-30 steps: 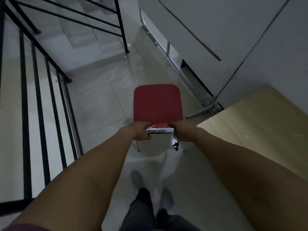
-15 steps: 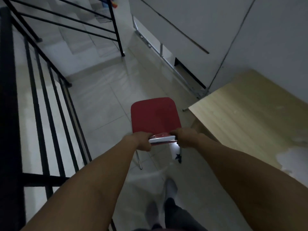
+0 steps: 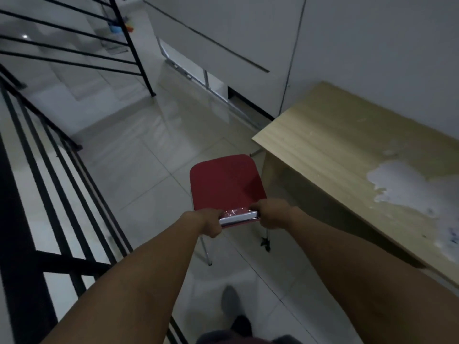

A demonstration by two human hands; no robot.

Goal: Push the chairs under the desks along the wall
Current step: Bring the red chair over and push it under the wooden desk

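A red chair (image 3: 224,183) with thin metal legs stands on the tiled floor, its seat just left of the near corner of a light wooden desk (image 3: 330,135). The desk runs along the white wall on the right and has a patch of peeled white surface. My left hand (image 3: 211,223) grips the left end of the chair's backrest top. My right hand (image 3: 272,216) grips the right end. Both arms are stretched forward. The chair's seat sits outside the desk's open underside, which is dark.
A black metal railing (image 3: 57,194) runs along the left beside a stairwell, with stairs (image 3: 74,78) rising at the back. A white cabinet or panel wall (image 3: 223,33) stands beyond the desk. My feet (image 3: 231,304) in grey socks show below.
The chair has come back toward me and to the right, now beside the desk's corner. More of the desk has come into view. Both hands keep their grip on the backrest.
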